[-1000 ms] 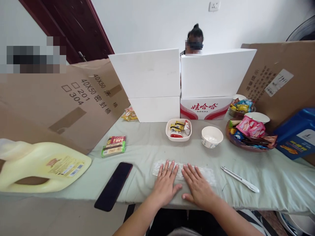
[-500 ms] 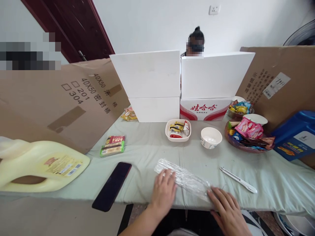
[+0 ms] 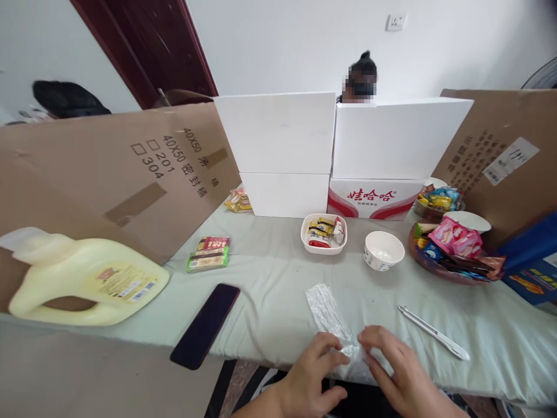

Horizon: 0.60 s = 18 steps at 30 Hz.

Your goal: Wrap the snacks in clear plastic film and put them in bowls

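A crinkled strip of clear plastic wrap (image 3: 325, 309) lies slantwise on the cloth near the front edge of the table. Its near end is bunched between my two hands. My left hand (image 3: 310, 376) pinches that end with curled fingers. From the other side, my right hand (image 3: 394, 366) grips the same end between thumb and fingertips. A white pen-like tool (image 3: 433, 332) rests to the right of my right hand, and a dark phone (image 3: 205, 325) lies off to the left.
Behind the plastic stand a square white dish (image 3: 324, 248) of wrapped snacks and a white bowl (image 3: 383, 249). A snack-filled basket (image 3: 429, 264) and blue container (image 3: 533, 261) are right. A yellow jug (image 3: 108, 278) is left. White boxes (image 3: 278, 133) wall the back, where a person sits.
My hands have come together at the plastic's near end, the left one moving right and down. The plastic is now gathered there instead of lying flat. The view has shifted slightly left.
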Tool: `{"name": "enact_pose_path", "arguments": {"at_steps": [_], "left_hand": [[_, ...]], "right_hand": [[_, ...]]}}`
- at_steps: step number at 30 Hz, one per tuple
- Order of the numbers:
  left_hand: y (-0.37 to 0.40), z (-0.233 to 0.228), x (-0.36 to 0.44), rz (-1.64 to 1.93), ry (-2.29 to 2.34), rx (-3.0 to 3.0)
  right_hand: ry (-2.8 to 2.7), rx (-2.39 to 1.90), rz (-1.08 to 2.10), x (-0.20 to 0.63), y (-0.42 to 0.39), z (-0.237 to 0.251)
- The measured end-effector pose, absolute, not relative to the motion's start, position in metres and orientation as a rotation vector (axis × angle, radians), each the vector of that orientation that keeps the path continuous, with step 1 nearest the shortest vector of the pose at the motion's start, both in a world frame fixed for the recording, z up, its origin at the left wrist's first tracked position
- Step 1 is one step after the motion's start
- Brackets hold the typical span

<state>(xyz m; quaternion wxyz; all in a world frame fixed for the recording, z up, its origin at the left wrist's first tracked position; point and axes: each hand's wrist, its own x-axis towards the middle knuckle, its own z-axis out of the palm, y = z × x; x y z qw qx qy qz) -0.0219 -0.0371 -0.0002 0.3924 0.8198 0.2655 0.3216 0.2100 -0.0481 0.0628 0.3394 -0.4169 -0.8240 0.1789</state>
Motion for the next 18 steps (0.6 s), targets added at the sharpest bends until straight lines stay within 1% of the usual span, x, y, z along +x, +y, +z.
{"name": "enact_pose_path", "arguments": {"at_steps": [3,7,11,18], "left_hand": [[-0.035,-0.009,-0.024,0.876,0.77,1.746],[-0.031,-0.017,-0.02,0.956,0.686,1.402],[-0.03,-0.016,-0.017,0.969,0.692,1.425],[-0.039,-0.023,-0.018,0.928,0.93,1.614]], "right_hand": [[-2.034,-1.218,0.613,0.188,-0.006,0.055],[-1.949,-1.394,0.711,0.152,0.047,0.033],[-1.976,-1.439,0.653,0.13,0.066,0.008],[-2.077,-1.46,0.444,0.122,0.061,-0.02]]}}
